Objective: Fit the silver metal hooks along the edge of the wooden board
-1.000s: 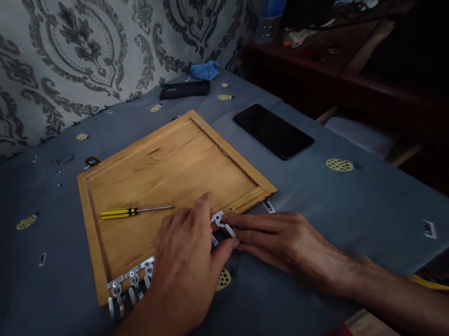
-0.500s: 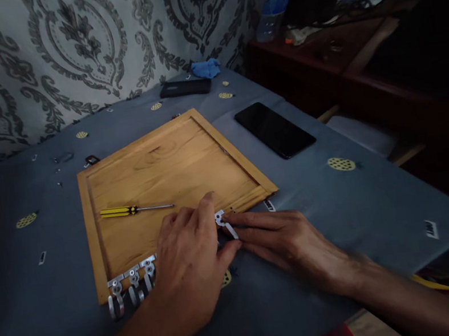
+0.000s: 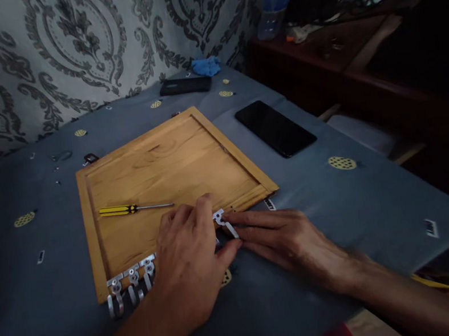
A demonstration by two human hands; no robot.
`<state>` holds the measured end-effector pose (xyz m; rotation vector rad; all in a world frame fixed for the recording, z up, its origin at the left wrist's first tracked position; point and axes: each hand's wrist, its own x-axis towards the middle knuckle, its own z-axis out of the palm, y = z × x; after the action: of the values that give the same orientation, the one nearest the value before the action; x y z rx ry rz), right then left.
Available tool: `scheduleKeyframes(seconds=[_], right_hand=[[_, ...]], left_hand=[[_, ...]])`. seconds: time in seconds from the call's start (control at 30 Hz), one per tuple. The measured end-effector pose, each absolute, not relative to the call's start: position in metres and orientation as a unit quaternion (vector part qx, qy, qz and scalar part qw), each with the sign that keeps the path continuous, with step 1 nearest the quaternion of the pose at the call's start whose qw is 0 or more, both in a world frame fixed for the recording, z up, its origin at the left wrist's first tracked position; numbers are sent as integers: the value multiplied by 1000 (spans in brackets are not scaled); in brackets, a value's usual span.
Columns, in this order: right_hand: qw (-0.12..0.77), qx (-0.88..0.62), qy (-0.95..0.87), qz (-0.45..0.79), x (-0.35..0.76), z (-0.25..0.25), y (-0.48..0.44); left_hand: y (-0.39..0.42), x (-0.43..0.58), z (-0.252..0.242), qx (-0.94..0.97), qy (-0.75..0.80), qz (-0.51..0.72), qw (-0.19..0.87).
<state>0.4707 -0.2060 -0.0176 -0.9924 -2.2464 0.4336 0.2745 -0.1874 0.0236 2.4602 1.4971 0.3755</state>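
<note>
A framed wooden board [image 3: 155, 171] lies at an angle on the table. My left hand [image 3: 189, 261] is closed over its near edge, fingers together on top and thumb stretched toward the right hand; it covers part of the row of hooks. At the right of that row, my right hand [image 3: 283, 233] pinches a silver metal hook [image 3: 230, 229], whose flat plate rests at the board's edge by small dark holes. Several more metal hooks [image 3: 134, 282] show screws at the left end of the edge. A yellow and black screwdriver [image 3: 136, 208] lies on the board.
A black phone [image 3: 276, 127] lies right of the board. Toward the wall are a dark flat case [image 3: 185, 85] and a blue cloth [image 3: 206, 67]. A loose hook [image 3: 62, 156] and small screws sit on the blue tablecloth [image 3: 55, 221] at left. A bottle [image 3: 274, 8] stands on the side cabinet.
The view has shifted very slightly. Both hands and the metal hook stay in nearly the same place at the board's edge.
</note>
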Motion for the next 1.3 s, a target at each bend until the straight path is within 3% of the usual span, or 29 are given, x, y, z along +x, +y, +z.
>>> scheduleKeyframes(seconds=[1.3], right_hand=[[320,-385,-849,168,471,-17,-208]], left_hand=[[-188,275,21,828,520,148,145]])
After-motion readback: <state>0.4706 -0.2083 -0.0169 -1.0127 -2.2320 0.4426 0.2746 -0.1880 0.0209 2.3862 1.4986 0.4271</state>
